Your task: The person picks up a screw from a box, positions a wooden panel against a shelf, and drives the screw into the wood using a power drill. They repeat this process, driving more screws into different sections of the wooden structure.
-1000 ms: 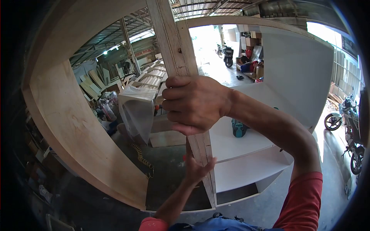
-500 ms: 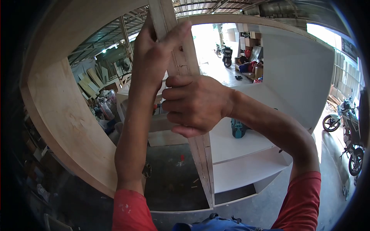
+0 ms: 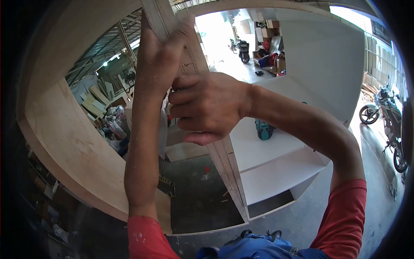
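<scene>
My left hand is high on a worn, pale wooden upright, its thumb across the front face and its other fingers largely hidden behind the edge. Just below it, my right hand is closed in a fist against the same upright, knuckles toward me and thumb lowest. What lies inside the fist is hidden. The upright divides a large cabinet frame, with a bare plywood side panel at left and a white panel at right. A teal and black power tool rests on the white shelf beyond my right forearm.
Motorbikes stand at right and in the bright doorway. Stacked boards and bagged material are at left. A coiled yellowish hose lies low in the left bay. A person reclines near boxes at the back.
The view has shifted, and the upright and both hands appear further left. My left hand is blurred by motion; both hands stay at the upright.
</scene>
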Motion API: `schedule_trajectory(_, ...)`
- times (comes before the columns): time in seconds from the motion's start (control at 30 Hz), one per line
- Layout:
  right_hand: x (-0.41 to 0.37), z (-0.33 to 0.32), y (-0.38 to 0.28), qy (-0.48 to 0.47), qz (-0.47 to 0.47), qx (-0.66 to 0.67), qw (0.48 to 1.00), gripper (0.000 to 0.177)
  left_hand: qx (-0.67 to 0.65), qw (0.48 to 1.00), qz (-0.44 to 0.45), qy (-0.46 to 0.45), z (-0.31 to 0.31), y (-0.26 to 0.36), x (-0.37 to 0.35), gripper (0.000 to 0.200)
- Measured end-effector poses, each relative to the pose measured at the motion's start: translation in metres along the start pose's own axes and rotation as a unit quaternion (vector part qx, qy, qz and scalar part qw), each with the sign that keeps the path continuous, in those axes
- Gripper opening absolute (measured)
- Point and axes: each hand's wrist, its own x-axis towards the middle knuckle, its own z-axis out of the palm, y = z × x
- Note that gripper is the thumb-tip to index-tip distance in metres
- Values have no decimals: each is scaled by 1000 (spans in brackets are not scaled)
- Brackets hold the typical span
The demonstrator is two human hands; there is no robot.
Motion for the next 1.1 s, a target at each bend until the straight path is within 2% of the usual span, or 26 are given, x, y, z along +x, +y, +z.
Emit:
schedule_trajectory(0.03, -1, -1, -1, -6, 3, 2, 1000, 31, -17, 999, -22, -45, -1, 2, 1, 51)
schedule_trajectory(0.07, 0, -3, -1, -11, 5, 3, 1000, 31, -15, 999, -16, -44, -1, 3, 3, 51)
schedule_trajectory(0.13, 1, -7, -2, -22, 5, -3, 1000, 31, 58, 996, 22, -68, 0, 3, 4, 51)
schedule_trajectory(0.2, 0, -8, -1, -31, 5, -6, 999, 31, 75, 996, 27, -45, 1, 1, 6, 50)
schedule_trajectory(0.27, -2, -4, -1, -1, -1, -9, 1000, 30, 92, 995, 25, -22, 3, -2, 5, 49)
schedule_trajectory(0.33, -3, 2, -4, 7, 15, -15, 1000, 31, 63, 997, 46, 13, 6, -4, 4, 44)
schedule_trajectory(0.4, -2, -2, -11, 12, 35, -25, 999, 32, 69, 997, 30, 4, 6, 0, 2, 45)
schedule_trajectory(0.47, -5, -9, -24, -51, 41, -32, 997, 24, 71, 997, 11, -10, 3, 1, 3, 47)
schedule_trajectory(0.5, -8, -11, -26, -52, 50, -24, 997, 24, 76, 996, -9, -42, -4, -4, 8, 52)
schedule_trajectory(0.57, -21, -15, -17, 85, 14, -41, 995, 13, 74, 993, -42, -83, -3, -11, 11, 58)
schedule_trajectory(0.6, -30, -29, -17, 102, 75, -113, 985, 26, 43, 995, 40, -80, -1, -12, 11, 46)
schedule_trajectory(0.63, -40, -43, -17, 114, 133, -184, 967, 47, 12, 990, 121, -71, 0, -13, 11, 37)
schedule_trajectory(0.67, -49, -45, -16, 159, 199, -148, 956, 47, 17, 990, 143, -3, 7, -14, 9, 39)
schedule_trajectory(0.7, -55, -48, -21, 202, 264, -114, 936, 46, 11, 992, 128, -3, 7, -5, 6, 39)
schedule_trajectory(0.73, -64, -68, -48, 94, 346, 16, 934, 73, 23, 994, 108, -11, 6, 6, 4, 41)
schedule_trajectory(0.77, -61, -52, -66, 88, 356, 25, 930, 73, 36, 995, 88, -20, 6, 9, 0, 44)
schedule_trajectory(0.8, -56, -25, -81, 132, 449, 33, 883, 81, 26, 996, 85, 19, 13, -4, 7, 49)
schedule_trajectory(0.83, -50, -3, -96, 174, 537, 38, 825, 90, 22, 997, 72, 17, 16, -3, -2, 49)
schedule_trajectory(0.87, -44, 8, -108, 124, 553, 17, 824, 99, 113, 986, 99, 73, 19, 1, -11, 51)
schedule_trajectory(0.9, -40, 25, -110, 147, 506, 28, 849, 102, 203, 963, 126, 126, 21, 4, -17, 54)
schedule_trajectory(0.93, -29, 41, -114, 181, 525, 52, 830, 104, 157, 969, 164, 94, 18, -8, -8, 55)
schedule_trajectory(0.97, -23, 50, -119, 215, 541, 74, 810, 106, 154, 971, 156, 90, 16, -4, -12, 55)
schedule_trajectory(1.0, -19, 44, -121, 212, 547, 76, 806, 106, 86, 988, 125, 31, 13, 4, -17, 55)
schedule_trajectory(1.03, -15, 32, -119, 186, 631, 200, 726, 108, 18, 995, 93, -25, 10, 9, -19, 54)
schedule_trajectory(1.07, -13, 26, -119, 156, 695, 318, 626, 109, 17, 996, 88, -26, 7, 9, -15, 54)
schedule_trajectory(1.1, -15, 30, -119, 155, 695, 318, 626, 109, 39, 994, 75, -64, 0, 9, -10, 53)
